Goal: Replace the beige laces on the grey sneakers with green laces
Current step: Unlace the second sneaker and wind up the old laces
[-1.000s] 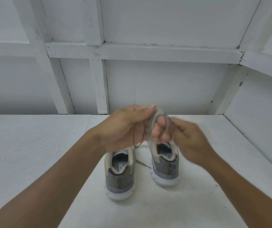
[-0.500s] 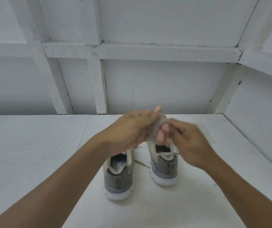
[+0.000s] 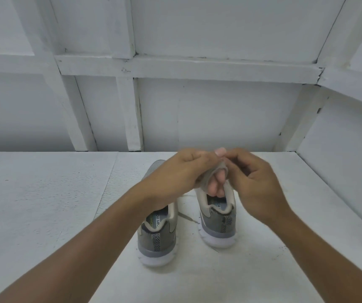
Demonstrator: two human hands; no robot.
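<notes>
1. Grey mesh sneakers with white soles [image 3: 157, 239]: the pair stands side by side on the white painted counter [image 3: 44, 204], heels toward the camera.
2. Beige fabric lace [image 3: 214, 173]: looped round the left hand [image 3: 175, 173], above the right-side sneaker.
3. Left fingers [image 3: 215, 186]: curled, gripping the lace.
4. Right hand [image 3: 256, 182]: fingers pinch the loop's top.

A white-painted surface [image 3: 44, 204] is crossed on its left by a thin seam [image 3: 108, 184] running from the back wall towards the near edge. Two grey sneakers are set on it side by side, heels nearest, the left sneaker [image 3: 158, 239] nearer than the right sneaker [image 3: 218, 228]. A strand of beige lace [image 3: 187, 218] lies on the surface between them.
</notes>
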